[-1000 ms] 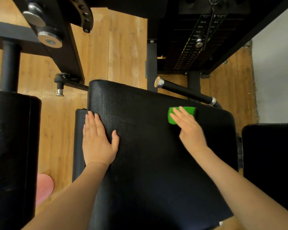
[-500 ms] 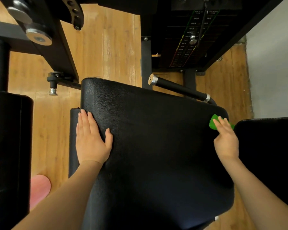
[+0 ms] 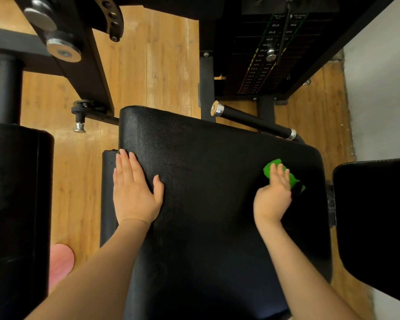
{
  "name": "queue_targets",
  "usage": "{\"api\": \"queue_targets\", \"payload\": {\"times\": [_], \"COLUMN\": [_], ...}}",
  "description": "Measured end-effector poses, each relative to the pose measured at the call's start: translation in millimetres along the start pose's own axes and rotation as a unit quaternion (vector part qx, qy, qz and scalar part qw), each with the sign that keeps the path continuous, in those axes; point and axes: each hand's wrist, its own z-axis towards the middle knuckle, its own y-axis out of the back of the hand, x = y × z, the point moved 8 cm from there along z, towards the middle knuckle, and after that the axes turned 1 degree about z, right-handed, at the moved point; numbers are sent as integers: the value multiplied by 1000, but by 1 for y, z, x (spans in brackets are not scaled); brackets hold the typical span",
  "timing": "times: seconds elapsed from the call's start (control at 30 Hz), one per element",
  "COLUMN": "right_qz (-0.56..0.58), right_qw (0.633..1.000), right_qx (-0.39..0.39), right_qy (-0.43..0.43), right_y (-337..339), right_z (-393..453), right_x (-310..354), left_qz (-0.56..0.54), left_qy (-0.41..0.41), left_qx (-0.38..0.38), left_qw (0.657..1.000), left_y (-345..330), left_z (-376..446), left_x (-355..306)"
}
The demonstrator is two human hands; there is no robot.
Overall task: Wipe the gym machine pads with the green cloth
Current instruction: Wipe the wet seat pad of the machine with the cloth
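Note:
A large black padded seat (image 3: 206,181) fills the middle of the head view. My left hand (image 3: 134,190) lies flat on its left edge, fingers straight and together. My right hand (image 3: 273,195) presses the green cloth (image 3: 273,166) onto the pad's right part with straight fingers; the cloth sticks out beyond the fingertips and to the right of the hand. Part of the cloth is hidden under my palm.
A second black pad (image 3: 376,215) stands at the right, a black roller pad (image 3: 16,204) at the left. A black handle bar with silver ends (image 3: 252,121) runs behind the seat. The weight stack (image 3: 268,54) and machine frame (image 3: 79,54) stand beyond, on wooden floor (image 3: 153,65).
My right hand swept the cloth from the pad's upper middle to its right edge, then came back a little leftward onto the pad. My left hand has stayed flat in place.

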Motion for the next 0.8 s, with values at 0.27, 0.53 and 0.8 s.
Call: {"api": "queue_targets", "payload": {"times": [0.27, 0.53, 0.8], "right_qz": [33, 19, -2], "right_qw": [982, 950, 864], "right_qx": [96, 197, 215], "right_qy": [158, 241, 455], "right_y": [-43, -52, -49], "right_z": [-63, -82, -130], "right_x": [123, 162, 254], "left_qz": [-12, -3, 10], "left_qy": [5, -17, 51], "left_qx": [19, 92, 105], "left_qw": [1000, 996, 993], "left_y": [4, 13, 7], "left_z": [0, -6, -95], "left_x": [-2, -1, 7]}}
